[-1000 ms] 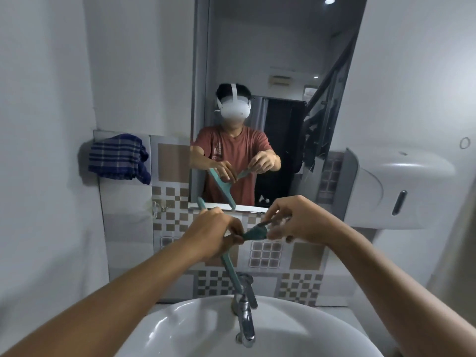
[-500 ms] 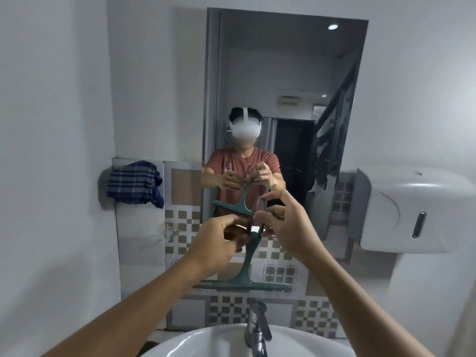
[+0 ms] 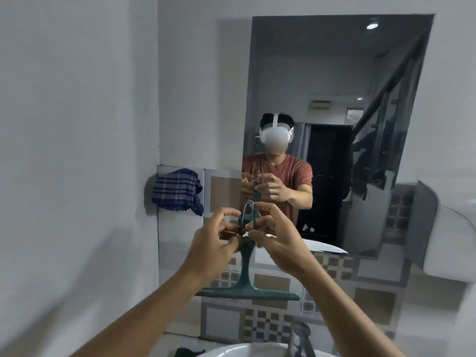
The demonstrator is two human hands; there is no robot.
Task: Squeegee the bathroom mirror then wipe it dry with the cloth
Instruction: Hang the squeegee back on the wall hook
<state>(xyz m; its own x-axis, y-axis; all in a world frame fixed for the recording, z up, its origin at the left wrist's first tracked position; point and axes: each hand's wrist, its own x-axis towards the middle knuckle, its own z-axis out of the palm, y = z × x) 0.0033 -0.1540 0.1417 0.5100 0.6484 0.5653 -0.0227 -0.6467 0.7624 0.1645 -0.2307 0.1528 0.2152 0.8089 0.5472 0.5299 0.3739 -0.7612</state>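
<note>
A green squeegee (image 3: 246, 274) hangs upright in front of me, blade at the bottom and level, loop handle on top. My left hand (image 3: 213, 243) pinches its handle from the left. My right hand (image 3: 275, 238) pinches the same handle from the right. Behind them is the tall wall mirror (image 3: 334, 112), which reflects a person in a red shirt with a white headset. A blue plaid cloth (image 3: 177, 193) hangs on the wall to the mirror's left.
A white basin (image 3: 247, 350) with a metal tap (image 3: 300, 338) sits below. A white dispenser (image 3: 448, 243) juts from the right wall. Patterned tiles (image 3: 268, 320) run under the mirror. A plain white wall closes the left side.
The squeegee turned from slanted over the basin to upright with its blade down. Both hands rose with it, and my view lifted toward the mirror.
</note>
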